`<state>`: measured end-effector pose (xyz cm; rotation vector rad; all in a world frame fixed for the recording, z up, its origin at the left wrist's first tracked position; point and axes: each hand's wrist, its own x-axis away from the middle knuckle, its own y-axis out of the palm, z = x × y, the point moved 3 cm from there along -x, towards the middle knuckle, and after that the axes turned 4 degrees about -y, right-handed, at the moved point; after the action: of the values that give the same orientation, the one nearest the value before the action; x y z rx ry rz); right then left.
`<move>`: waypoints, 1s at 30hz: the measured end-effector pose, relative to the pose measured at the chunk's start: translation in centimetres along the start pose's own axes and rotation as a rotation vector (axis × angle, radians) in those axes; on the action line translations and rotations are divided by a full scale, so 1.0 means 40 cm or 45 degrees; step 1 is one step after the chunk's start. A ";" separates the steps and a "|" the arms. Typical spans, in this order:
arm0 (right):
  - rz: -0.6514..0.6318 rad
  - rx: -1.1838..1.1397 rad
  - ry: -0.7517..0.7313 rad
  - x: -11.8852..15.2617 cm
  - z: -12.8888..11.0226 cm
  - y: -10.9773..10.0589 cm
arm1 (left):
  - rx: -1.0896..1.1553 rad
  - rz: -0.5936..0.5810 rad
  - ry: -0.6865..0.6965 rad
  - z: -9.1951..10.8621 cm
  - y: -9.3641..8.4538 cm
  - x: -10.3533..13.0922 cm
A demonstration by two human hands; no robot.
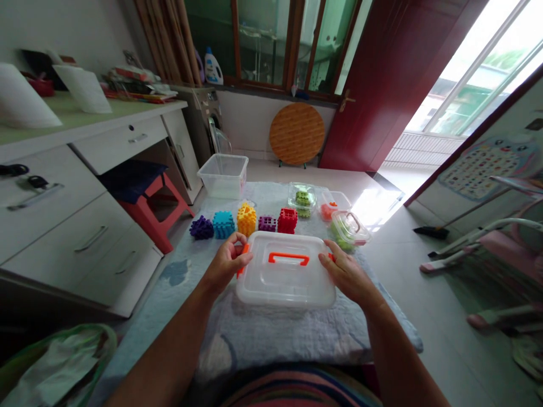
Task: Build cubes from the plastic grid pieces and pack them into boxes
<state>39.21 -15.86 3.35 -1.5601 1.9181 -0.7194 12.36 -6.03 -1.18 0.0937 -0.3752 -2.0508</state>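
Observation:
A clear plastic storage box with a lid, an orange handle and orange side latches is in front of me. My left hand grips its left side at the latch, thumb on the lid's edge. At the opposite side, my right hand holds the other latch. Behind the box stands a row of block cubes: dark purple, blue, yellow, purple and red. The fingers under the box's sides are partly hidden.
An open clear bin stands at the cloth-covered table's far left. Small clear containers hold green pieces and orange pieces at the far right; a lidded one sits nearer. A red stool is to the left.

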 end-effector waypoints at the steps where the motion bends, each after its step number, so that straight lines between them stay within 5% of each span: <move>1: 0.000 -0.052 0.016 -0.002 0.002 0.000 | 0.011 0.006 0.006 0.000 -0.002 0.004; 6: -0.058 -0.448 0.109 -0.005 0.033 0.015 | 0.170 -0.031 -0.011 0.002 -0.010 0.011; 13: -0.062 -0.944 0.206 0.006 0.095 0.072 | 0.168 -0.274 -0.277 -0.017 -0.045 -0.004; 17: 0.059 -0.684 0.212 -0.007 0.089 0.038 | 0.116 -0.289 -0.222 -0.023 -0.052 -0.017; 20: 0.335 -0.309 -0.079 -0.007 0.018 -0.021 | 0.133 -0.223 -0.152 -0.023 -0.046 -0.025; 25: 0.069 0.105 -0.637 0.010 -0.142 -0.006 | 0.214 -0.141 -0.153 -0.033 -0.048 -0.034; 30: -0.020 0.132 -0.663 0.006 -0.172 0.022 | 0.273 -0.139 -0.172 -0.043 -0.058 -0.040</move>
<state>33.66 -15.53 7.51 -1.5154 1.4629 -0.3608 11.57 -4.01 -3.67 0.1083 -0.6868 -2.1249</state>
